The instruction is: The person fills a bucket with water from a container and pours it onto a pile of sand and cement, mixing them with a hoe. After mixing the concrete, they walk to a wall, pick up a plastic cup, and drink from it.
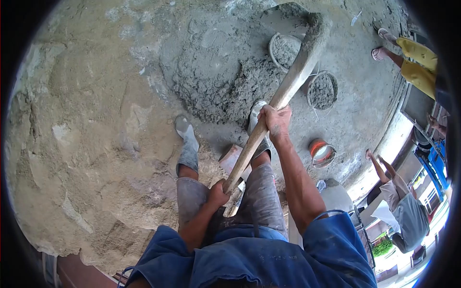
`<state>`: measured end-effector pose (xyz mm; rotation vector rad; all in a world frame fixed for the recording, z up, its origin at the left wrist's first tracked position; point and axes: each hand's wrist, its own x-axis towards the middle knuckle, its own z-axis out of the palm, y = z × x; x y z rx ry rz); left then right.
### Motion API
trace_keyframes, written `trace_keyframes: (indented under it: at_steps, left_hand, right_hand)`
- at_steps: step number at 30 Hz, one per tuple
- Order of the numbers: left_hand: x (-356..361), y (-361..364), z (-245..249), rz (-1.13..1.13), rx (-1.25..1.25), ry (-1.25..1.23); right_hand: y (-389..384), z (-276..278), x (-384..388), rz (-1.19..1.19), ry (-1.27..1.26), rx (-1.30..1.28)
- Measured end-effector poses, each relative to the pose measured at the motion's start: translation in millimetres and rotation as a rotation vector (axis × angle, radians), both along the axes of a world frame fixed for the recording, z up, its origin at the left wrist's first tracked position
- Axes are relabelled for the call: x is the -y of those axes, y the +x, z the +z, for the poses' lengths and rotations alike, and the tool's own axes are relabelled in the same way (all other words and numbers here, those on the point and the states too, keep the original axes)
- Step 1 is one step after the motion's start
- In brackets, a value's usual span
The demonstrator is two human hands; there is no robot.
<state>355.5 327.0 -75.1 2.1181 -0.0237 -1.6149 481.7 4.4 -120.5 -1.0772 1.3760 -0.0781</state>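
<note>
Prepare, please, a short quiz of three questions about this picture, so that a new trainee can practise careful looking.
1. True or false: the left hand and the right hand both grip the wooden handle.
2. Which hand grips farther from the person's body?
A) the left
B) the right
C) both equally far
3. Fill in the colour: the bucket nearest the right forearm is partly ____.

Key: 1. True. 2. B. 3. Orange.
</note>
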Motion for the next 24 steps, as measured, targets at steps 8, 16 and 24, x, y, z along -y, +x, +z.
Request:
trace_keyframes:
  at_steps: [8,16,24]
  left_hand:
    - [51.4,183.4,171.2,0.144,-0.025,-0.167]
    - [90.5,321.8,193.6,0.033,-0.377,0.017]
    - [118.9,328.1,191.2,-0.22,-0.245,0.129]
  right_hand:
    - [133.4,-35.5,-59.6,0.321,0.003,-0.2]
    - [17.1,86.9,-68.0,0.596,0.315,0.053]
    - [-320.4,96.9,-61.4,-0.441,-0.11,-0.561]
